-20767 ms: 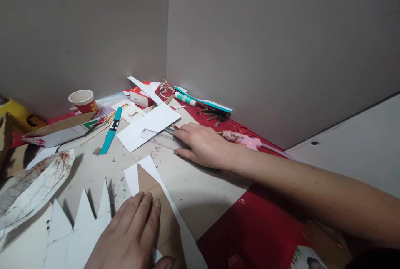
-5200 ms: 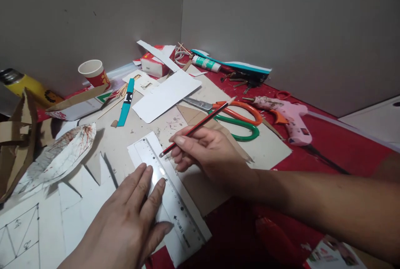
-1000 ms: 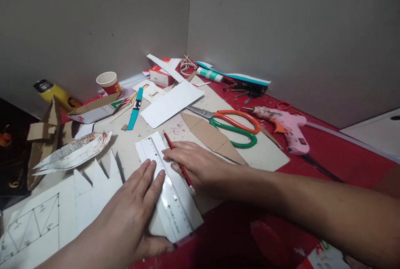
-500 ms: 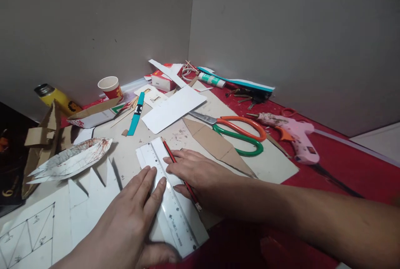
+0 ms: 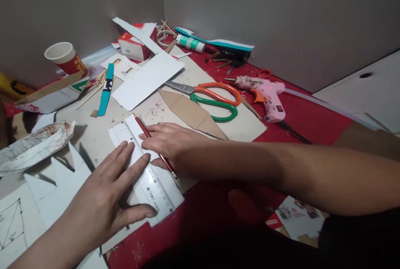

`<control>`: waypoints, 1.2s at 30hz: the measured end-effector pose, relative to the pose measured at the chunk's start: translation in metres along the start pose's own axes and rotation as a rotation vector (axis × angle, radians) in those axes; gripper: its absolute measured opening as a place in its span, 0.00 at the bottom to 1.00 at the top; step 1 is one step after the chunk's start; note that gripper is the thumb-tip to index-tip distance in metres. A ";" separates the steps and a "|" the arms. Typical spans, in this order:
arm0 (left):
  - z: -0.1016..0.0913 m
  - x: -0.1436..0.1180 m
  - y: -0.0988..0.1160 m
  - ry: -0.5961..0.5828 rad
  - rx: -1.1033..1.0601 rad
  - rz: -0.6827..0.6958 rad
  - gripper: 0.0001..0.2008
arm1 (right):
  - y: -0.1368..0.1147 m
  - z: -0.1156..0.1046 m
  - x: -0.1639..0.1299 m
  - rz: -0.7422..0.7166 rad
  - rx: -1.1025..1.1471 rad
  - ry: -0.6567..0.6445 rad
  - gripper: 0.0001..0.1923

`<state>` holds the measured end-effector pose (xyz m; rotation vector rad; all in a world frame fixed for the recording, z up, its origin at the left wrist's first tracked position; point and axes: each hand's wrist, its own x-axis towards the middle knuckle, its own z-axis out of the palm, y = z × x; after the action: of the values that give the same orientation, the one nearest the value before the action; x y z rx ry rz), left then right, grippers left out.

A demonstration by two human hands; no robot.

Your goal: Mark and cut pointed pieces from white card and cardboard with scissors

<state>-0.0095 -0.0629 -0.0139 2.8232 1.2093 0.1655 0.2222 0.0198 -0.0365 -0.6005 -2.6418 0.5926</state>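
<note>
My left hand [image 5: 103,200] lies flat with spread fingers on a clear plastic ruler [image 5: 153,192], pressing it onto a white card strip [image 5: 170,183]. My right hand [image 5: 170,142] rests beside the ruler's right edge, its fingers lying over a red and black pencil [image 5: 142,127] that runs along that edge. The pencil's far end points away from me and its near end sticks out under my palm. Both hands sit on a beige cardboard sheet [image 5: 243,125].
Orange and green scissors [image 5: 215,98] and a brown cardboard cutout [image 5: 187,110] lie just beyond my right hand. A pink glue gun [image 5: 268,96] sits at right on the red mat [image 5: 312,115]. A paper cup [image 5: 64,56], teal strip [image 5: 106,90], white card [image 5: 146,79] and scraps crowd the back.
The view has shifted, so everything sits further left and lower in frame. Both hands stay on the ruler and pencil much as before.
</note>
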 end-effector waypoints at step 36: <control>-0.009 0.002 0.004 -0.067 0.062 -0.051 0.46 | -0.011 -0.015 0.003 0.043 0.040 -0.098 0.14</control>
<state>-0.0061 -0.0639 -0.0044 2.8214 1.2926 0.0317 0.2232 0.0169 -0.0176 -0.6327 -2.7068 0.7030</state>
